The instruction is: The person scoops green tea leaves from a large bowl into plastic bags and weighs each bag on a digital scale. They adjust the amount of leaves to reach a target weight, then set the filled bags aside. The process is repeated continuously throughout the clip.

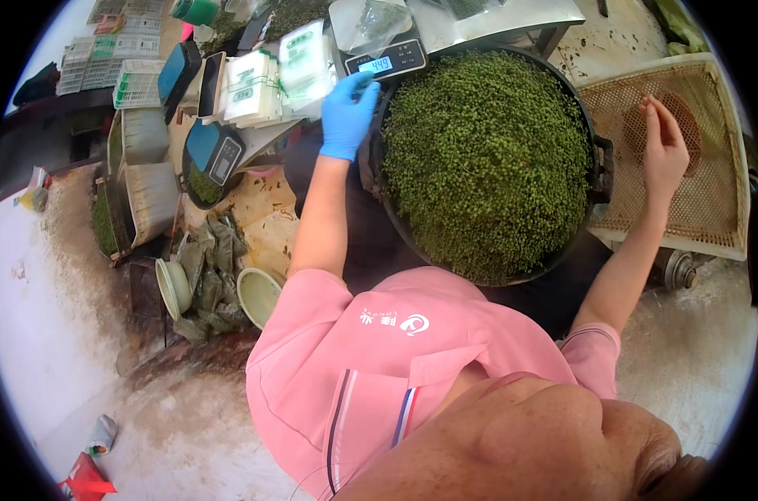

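Note:
My left hand (348, 118), in a blue glove, reaches to the front edge of a digital scale (389, 60). Its fingers are bent and slightly apart, with nothing visible between them. On the scale's pan lies a clear plastic bag (381, 25) with some green stuff in it. My bare right hand (666, 150) is raised over a mesh basket (600, 96), its fingertips pinched together; whatever they hold, if anything, is too small to make out. Between my arms stands a round black tub (598, 171), heaped with small green berries (487, 159) that look like green peppercorns.
Stacks of white printed bags (254, 88) lie left of the scale. Farther left are another scale (216, 150), white crates (137, 83) and pale bowls (258, 296) beside crumpled dark plastic (216, 280). A metal tabletop (512, 15) extends beyond the tub.

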{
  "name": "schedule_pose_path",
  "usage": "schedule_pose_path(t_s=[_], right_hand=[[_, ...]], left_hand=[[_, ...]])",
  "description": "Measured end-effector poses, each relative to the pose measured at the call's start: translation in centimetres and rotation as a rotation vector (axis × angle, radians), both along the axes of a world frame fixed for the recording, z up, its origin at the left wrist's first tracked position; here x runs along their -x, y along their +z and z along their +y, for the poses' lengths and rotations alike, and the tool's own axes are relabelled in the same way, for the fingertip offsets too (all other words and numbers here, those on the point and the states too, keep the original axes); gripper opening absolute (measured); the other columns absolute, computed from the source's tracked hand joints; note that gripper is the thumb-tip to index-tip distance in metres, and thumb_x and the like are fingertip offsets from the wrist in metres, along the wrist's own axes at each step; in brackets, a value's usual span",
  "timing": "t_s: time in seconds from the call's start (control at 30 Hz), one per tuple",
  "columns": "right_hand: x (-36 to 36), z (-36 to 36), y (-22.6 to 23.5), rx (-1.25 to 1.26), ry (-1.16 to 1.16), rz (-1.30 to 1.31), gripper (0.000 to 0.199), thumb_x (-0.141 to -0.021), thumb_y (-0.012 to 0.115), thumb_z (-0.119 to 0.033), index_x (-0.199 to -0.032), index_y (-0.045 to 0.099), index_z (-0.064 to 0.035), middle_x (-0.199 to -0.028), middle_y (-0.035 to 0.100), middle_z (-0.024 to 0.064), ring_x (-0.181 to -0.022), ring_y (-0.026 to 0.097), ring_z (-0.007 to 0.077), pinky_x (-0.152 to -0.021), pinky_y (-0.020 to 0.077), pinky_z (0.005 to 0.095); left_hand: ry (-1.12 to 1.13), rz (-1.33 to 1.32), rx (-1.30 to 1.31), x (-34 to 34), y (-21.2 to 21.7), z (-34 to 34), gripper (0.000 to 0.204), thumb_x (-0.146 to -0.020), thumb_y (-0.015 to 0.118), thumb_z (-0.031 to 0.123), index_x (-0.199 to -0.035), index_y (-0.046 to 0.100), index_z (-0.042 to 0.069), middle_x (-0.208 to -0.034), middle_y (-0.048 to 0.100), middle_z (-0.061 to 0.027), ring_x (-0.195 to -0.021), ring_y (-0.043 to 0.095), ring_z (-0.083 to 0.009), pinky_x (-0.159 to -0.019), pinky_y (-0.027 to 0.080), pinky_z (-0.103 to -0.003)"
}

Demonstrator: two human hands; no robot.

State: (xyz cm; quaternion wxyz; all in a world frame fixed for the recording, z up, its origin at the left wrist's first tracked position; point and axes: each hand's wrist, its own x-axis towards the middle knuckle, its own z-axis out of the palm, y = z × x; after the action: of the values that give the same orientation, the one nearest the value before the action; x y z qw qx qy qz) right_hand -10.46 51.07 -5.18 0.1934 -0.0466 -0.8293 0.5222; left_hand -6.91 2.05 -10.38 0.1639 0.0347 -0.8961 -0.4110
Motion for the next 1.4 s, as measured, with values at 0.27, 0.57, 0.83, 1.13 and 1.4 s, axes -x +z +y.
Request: schedule_pose_path(t_s=[0.27,0.57,0.83,1.13,1.4], right_hand=[[-2.8,-2.6,-5.7,-0.05,-0.003,0.047,0.019,-0.098,0.069,-0.013,-0.11,0.075,-0.0009,-0.104,0.075,0.0058,-0.093,0.069,0.0119,-0.084,0.0539,0.0265],[-1.9,-2.0,-5.1,-0.416,0.098,0.156,0.016,-0.095,0.07,-0.013,-0.106,0.075,-0.0033,-0.105,0.075,0.0097,-0.089,0.073,0.0203,-0.082,0.0559,0.0304],[-2.2,-2.3,-4.8,-0.465,0.159,0.127,0.015,-0.095,0.07,-0.015,-0.106,0.074,-0.006,-0.104,0.074,0.0078,-0.086,0.073,0.0202,-0.078,0.0554,0.0298],[-2.3,-2.3,-4.8,-0.531,0.168,0.125,0.016,-0.096,0.069,-0.018,-0.106,0.074,-0.0073,-0.104,0.074,0.0077,-0.086,0.073,0.0223,-0.077,0.0556,0.031],[-2.3,-2.1,-4.7,-0.537,0.194,0.069,0.017,-0.096,0.068,-0.019,-0.108,0.074,-0.0081,-0.106,0.074,0.0073,-0.087,0.072,0.0239,-0.078,0.0555,0.0317]], left_hand=[[-0.342,-0.287,0.131,0.8,-1.4,4.0,0.037,-0.087,0.077,0.033,-0.118,0.075,0.012,-0.105,0.074,-0.011,-0.088,0.072,-0.0227,-0.083,0.056,-0.034],[-0.034,-0.316,-0.816,-1.5,2.2,5.6,0.033,-0.088,0.079,0.01,-0.119,0.072,0.0,-0.105,0.075,-0.0059,-0.086,0.069,-0.0107,-0.074,0.057,-0.026],[0.059,-0.241,-0.847,-1.7,2.6,4.4,0.025,-0.089,0.077,0.007,-0.111,0.069,-0.002,-0.099,0.073,-0.0071,-0.082,0.068,-0.0122,-0.07,0.058,-0.026],[0.169,-0.155,-0.78,0.2,1.5,1.6,0.022,-0.086,0.08,0.009,-0.107,0.076,0.002,-0.095,0.075,-0.0063,-0.078,0.066,-0.0087,-0.066,0.053,-0.024],[0.223,-0.112,-0.225,4.4,1.0,-3.5,0.024,-0.083,0.081,0.013,-0.103,0.078,0.0,-0.088,0.076,-0.0076,-0.072,0.067,-0.0123,-0.068,0.054,-0.026]])
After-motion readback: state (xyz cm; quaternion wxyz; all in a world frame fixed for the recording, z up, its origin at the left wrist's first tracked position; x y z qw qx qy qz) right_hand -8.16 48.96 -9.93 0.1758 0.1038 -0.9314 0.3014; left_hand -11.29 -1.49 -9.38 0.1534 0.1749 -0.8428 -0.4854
